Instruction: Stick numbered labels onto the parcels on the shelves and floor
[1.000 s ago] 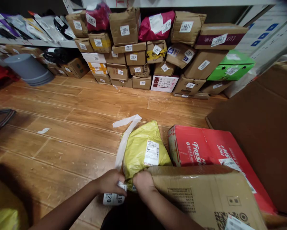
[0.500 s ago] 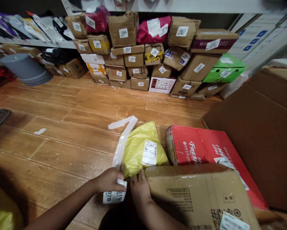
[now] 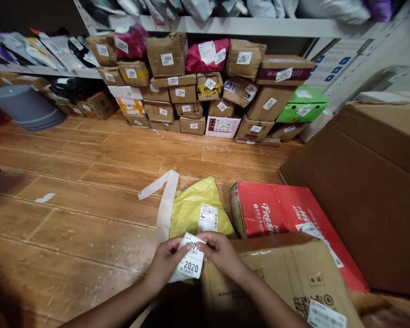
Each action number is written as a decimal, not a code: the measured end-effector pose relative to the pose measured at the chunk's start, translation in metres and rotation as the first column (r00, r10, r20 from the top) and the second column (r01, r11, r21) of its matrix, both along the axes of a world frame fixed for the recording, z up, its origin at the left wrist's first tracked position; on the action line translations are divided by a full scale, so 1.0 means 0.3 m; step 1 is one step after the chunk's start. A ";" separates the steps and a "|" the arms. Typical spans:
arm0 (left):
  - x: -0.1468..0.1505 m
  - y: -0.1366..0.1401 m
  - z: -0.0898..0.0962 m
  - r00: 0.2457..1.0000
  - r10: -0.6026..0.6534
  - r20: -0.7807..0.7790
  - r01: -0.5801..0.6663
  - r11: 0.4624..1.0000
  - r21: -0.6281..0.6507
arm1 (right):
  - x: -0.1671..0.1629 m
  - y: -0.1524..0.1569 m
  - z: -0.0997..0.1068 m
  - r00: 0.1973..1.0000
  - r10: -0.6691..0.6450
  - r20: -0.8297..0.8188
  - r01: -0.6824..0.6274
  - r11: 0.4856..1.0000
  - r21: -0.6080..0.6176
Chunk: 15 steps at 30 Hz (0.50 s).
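Note:
A small strip of white number labels [image 3: 191,266], printed 2020 on its lower part, is pinched between my two hands. My left hand [image 3: 165,262] grips its left edge with thumb and fingers. At the upper right corner my right hand [image 3: 221,255] closes on the same strip. Just behind my hands a yellow plastic mailing bag [image 3: 194,200] with a white shipping label [image 3: 208,218] lies on the floor. A long pale backing strip [image 3: 165,205] trails along the bag's left side. Below my right forearm rests a large cardboard box [image 3: 273,282].
A red fruit carton [image 3: 283,205] lies behind the cardboard box, beside a tall brown box [image 3: 369,182] at right. Numbered parcels [image 3: 167,59] are stacked under a white shelf [image 3: 239,27]. A grey bucket [image 3: 27,107] stands on the wooden floor [image 3: 88,200] at left.
My right hand has left the yellow bag's edge and now grips the label strip too. My left hand has raised and turned the strip, so its numbers face upright. The view has shifted slightly.

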<state>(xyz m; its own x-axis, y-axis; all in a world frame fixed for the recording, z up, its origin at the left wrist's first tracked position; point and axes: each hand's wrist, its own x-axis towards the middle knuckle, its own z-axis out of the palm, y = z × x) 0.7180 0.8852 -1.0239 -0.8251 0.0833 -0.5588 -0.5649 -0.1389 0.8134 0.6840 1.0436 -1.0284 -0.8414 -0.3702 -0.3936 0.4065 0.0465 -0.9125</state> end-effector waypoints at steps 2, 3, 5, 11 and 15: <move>0.000 0.005 0.009 1.000 0.001 0.006 -0.001 1.000 0.025 | 0.001 0.008 0.010 1.000 -0.013 0.019 0.014 0.999 -0.035; 0.001 0.008 0.011 1.000 0.012 0.013 -0.013 1.000 0.022 | 0.001 0.013 0.015 0.999 -0.034 0.028 0.035 0.998 -0.044; 0.002 0.013 0.009 0.999 0.034 0.020 -0.033 0.999 -0.019 | 0.001 0.019 0.020 0.997 -0.071 0.041 0.072 0.996 -0.045; 0.013 0.018 0.004 1.000 0.005 -0.024 -0.010 0.979 -0.202 | 0.028 -0.004 0.009 0.979 -0.193 0.062 0.198 0.977 -0.075; 0.063 -0.004 -0.013 0.991 -0.127 -0.054 0.096 0.916 -0.390 | 0.084 -0.029 0.002 0.959 -0.265 0.099 0.270 0.962 -0.049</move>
<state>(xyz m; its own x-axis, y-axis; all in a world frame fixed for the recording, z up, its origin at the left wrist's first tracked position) 0.7368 0.8840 -1.0278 -0.8643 -0.0322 -0.5020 -0.4928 0.2541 0.8322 0.7093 1.0349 -1.0277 -0.8749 -0.1624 -0.4563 0.4774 -0.1303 -0.8690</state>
